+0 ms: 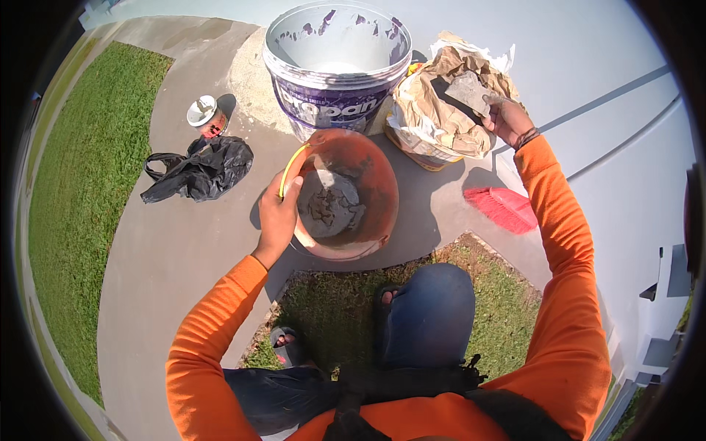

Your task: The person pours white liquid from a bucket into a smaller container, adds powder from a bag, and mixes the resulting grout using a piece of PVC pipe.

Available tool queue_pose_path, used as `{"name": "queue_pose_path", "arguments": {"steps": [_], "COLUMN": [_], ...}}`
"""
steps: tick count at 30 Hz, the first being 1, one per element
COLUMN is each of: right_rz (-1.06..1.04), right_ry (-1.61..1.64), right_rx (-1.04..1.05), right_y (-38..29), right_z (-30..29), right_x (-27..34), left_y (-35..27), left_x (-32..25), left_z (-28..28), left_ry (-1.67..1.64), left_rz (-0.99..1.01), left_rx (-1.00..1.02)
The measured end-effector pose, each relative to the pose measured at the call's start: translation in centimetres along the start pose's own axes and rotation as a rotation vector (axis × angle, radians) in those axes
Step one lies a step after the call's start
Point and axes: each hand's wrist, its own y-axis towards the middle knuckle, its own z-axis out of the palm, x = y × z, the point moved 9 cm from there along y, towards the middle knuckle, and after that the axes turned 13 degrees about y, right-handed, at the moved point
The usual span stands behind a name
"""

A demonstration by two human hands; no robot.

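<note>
My left hand [279, 219] grips the left rim of an orange plastic bucket [380, 193], its thumb over the edge by the yellow handle [290, 168]. Grey, cracked cement-like material [330, 205] lies at the bottom of the bucket. Over to the right, my right hand [508, 120] pinches a flat, grey, dusty piece [468, 92] by its edge. The picture does not settle whether that piece is a scraper blade. It is held over the dark opening of a crumpled paper bag [419, 118], whose contents are mostly hidden.
Behind the orange bucket stands a large white and purple paint pail [325, 93]. A small open can [207, 116] and a black plastic bag [207, 168] lie to the left on the concrete [182, 248]. A red broom head [504, 208] rests near the white wall [595, 143].
</note>
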Motion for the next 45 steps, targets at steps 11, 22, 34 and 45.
{"name": "queue_pose_path", "arguments": {"steps": [11, 22, 34, 45], "right_rz": [0.089, 0.356, 0.448, -0.028], "right_ry": [-0.025, -0.118, -0.181, -0.586], "right_rx": [0.206, 0.279, 0.188, 0.346], "right_y": [-6.1, -5.6, -2.3, -3.7], "right_z": [8.7, 12.3, 13.0, 12.1], "right_x": [-6.2, -23.9, -33.4, -28.4], "left_y": [0.1, -0.1, -0.3, 0.1], "left_x": [0.8, -0.4, -0.6, -0.3], "left_z": [-0.1, 0.5, 0.4, 0.3], "left_ry": [-0.076, -0.055, -0.021, -0.013], "left_rz": [0.031, 0.042, 0.021, 0.044], "left_rx": [-0.032, -0.001, 0.028, 0.006]}}
